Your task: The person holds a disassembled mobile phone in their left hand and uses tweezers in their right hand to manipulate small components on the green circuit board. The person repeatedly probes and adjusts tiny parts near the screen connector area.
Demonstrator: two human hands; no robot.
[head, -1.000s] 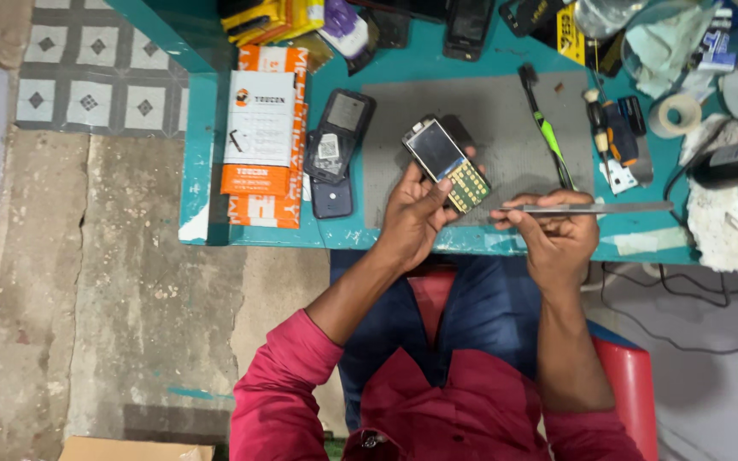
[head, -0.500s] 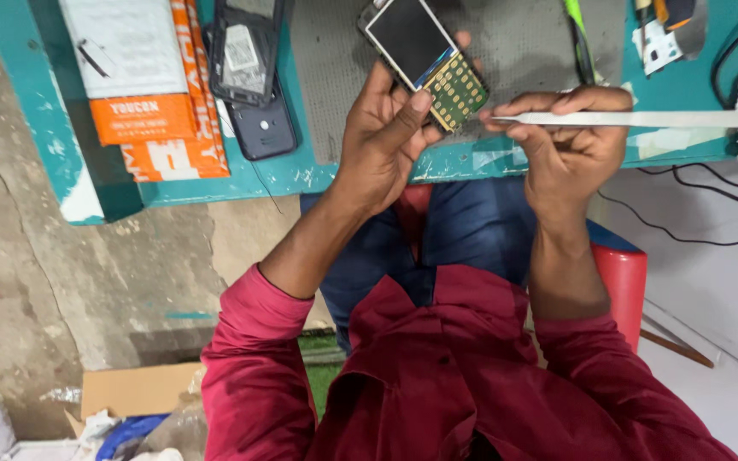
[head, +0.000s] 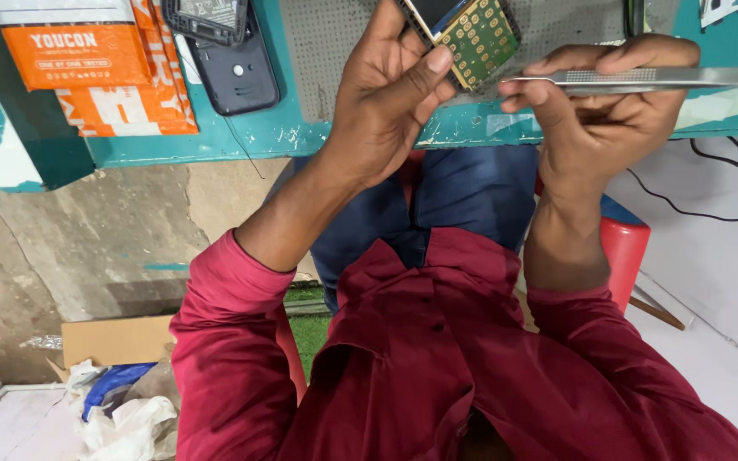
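My left hand [head: 390,102] grips an opened keypad phone [head: 471,34], its green circuit board with gold contacts facing up and the screen cut off at the top edge. My thumb presses on the board's near edge. My right hand [head: 600,107] pinches long metal tweezers [head: 668,78], which lie level and run off to the right; their tip end sits just right of the phone board. Both hands hover over the near edge of the teal worktable [head: 258,141].
A dark phone back shell [head: 237,72] with a frame on top lies on the table at left, beside orange and white packets [head: 104,77]. A grey mat [head: 326,43] covers the table middle. Red stool [head: 625,248], black cables [head: 711,205], cardboard and crumpled bags [head: 113,401] are on the floor.
The view has tipped down and moved closer, so the table has slid to the top edge and my lap fills the frame. Both hands keep their grips on phone and tweezers.
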